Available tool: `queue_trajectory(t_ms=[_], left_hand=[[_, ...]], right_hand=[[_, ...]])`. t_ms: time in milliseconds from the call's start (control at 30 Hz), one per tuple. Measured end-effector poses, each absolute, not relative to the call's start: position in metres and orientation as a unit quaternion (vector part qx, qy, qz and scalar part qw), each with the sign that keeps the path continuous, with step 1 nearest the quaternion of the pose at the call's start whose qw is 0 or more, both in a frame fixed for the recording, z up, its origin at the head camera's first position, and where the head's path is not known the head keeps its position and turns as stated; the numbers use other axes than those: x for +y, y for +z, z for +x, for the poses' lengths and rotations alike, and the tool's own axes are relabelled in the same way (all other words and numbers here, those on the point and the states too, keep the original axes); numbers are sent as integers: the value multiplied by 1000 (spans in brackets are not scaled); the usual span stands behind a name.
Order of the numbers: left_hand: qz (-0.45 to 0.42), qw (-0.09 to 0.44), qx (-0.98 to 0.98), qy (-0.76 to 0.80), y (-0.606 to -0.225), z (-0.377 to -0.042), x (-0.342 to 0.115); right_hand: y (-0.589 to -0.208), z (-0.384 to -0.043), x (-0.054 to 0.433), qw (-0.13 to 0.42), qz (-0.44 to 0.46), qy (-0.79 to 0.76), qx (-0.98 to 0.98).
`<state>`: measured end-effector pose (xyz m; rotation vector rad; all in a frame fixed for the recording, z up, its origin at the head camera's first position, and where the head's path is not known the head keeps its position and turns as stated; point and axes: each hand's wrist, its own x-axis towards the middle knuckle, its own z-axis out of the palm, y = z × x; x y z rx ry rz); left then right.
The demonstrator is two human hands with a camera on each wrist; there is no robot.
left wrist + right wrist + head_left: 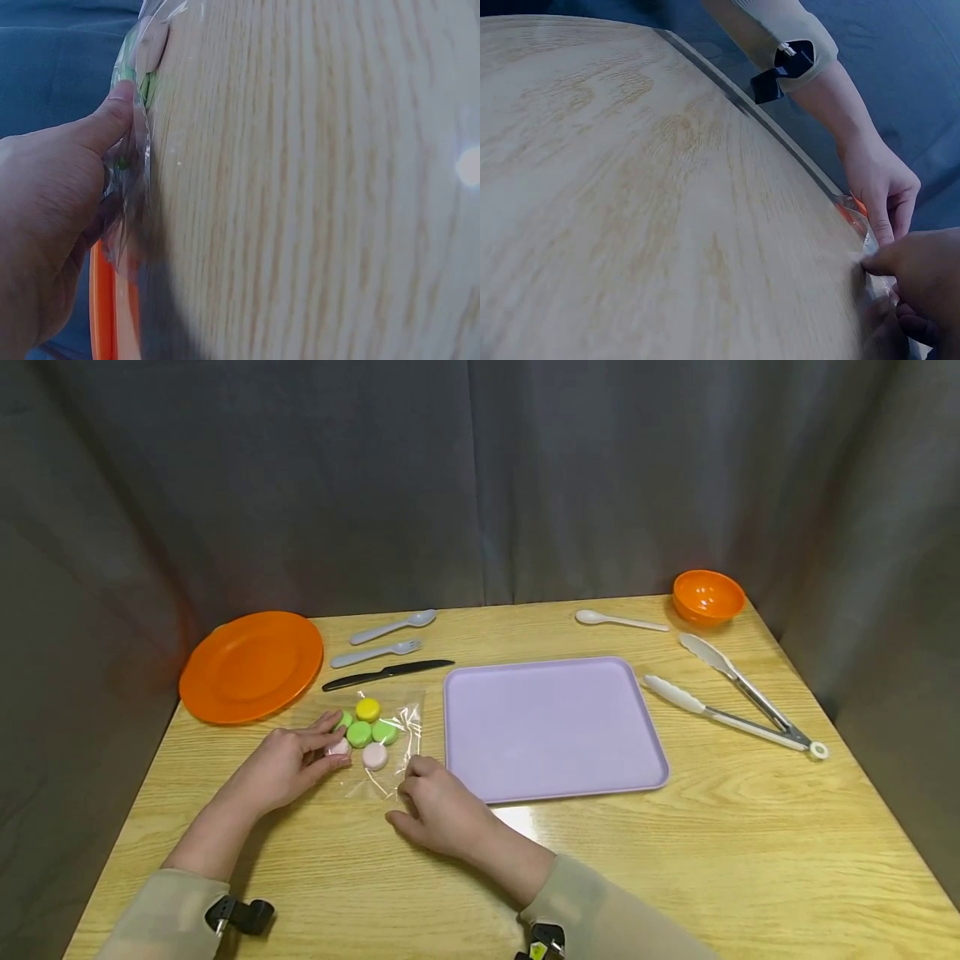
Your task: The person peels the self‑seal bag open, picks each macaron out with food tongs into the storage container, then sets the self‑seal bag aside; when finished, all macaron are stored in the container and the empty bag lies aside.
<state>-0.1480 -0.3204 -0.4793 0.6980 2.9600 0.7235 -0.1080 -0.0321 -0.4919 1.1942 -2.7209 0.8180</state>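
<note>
A clear plastic bag (pixel 408 718) lies on the table with several macarons inside: green macarons (pixel 359 734), a yellow one (pixel 367 709) and pale pink ones (pixel 375 756). My left hand (pixel 288 764) grips the bag's left side, its fingers over a green macaron and its thumb by a pink one. In the left wrist view, the thumb of the left hand (pixel 56 187) presses the crinkled film. My right hand (pixel 446 810) has curled fingers at the bag's lower right edge and pinches the film there. Its fingertips are partly hidden in the right wrist view.
Right of the bag lies a lilac tray (pixel 555 727). Behind it are a black knife (pixel 387 674), a grey fork (pixel 375 653) and a grey spoon (pixel 393 626). An orange plate (pixel 251 667) stands left; tongs (pixel 757 702), a pale spoon (pixel 621 620) and an orange bowl (pixel 708 597) are right.
</note>
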Motion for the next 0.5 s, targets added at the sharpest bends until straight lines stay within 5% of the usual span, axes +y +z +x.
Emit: queue_trajectory(t_ms=[367, 500], left_hand=[[226, 1, 946, 234, -479, -148, -320], [223, 5, 946, 235, -479, -147, -319]], right_hand=[[-493, -111, -35, 93, 402, 228, -882], [-492, -113, -35, 67, 396, 251, -881]])
